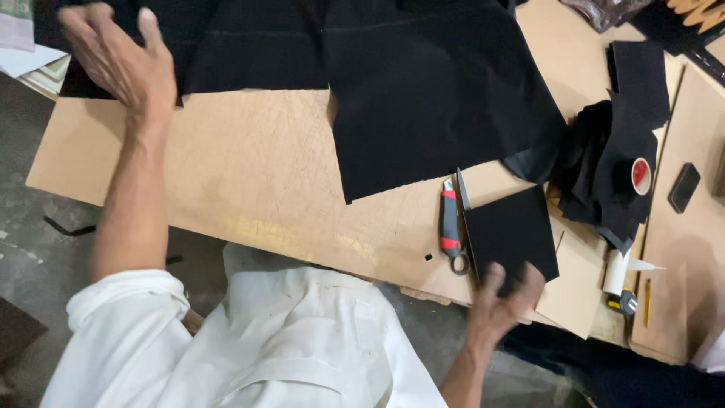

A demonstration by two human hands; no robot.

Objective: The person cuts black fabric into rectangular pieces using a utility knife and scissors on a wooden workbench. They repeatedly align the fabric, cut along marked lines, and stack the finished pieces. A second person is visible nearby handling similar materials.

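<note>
- The left hand point(121, 57) is spread flat, fingers open, pressed on the edge of the big black cloth point(423, 91) at the far left of the board point(257, 174). Nothing is gripped, just held down.
- The right hand point(502, 298) is seen at the near edge, fingers loosely splayed over the bottom of a small black panel point(510, 230). It's a bit blurred, so a proper pinch can't be confirmed; looks like touching, not clamped.
- The panel is lying flat on the board, right of centre, just beside a red and grey cutter point(451, 219) and a thin blade point(463, 190) at its left edge.
- The big cloth is draped over the far half of the board, with one square flap hanging toward the middle.
- A heap of black scraps point(604, 174) with a tape roll point(640, 175) on top is sat to the right, a dark phone point(684, 187) further out, and a glue tube point(621, 273) near the corner.
- To do this bit well, probably: the cloth is best kept smoothed and pinned by the flat palm, and the panel slid by its edge rather than scrunched. Fingers should be kept away from that blade since it's right next to the panel.
</note>
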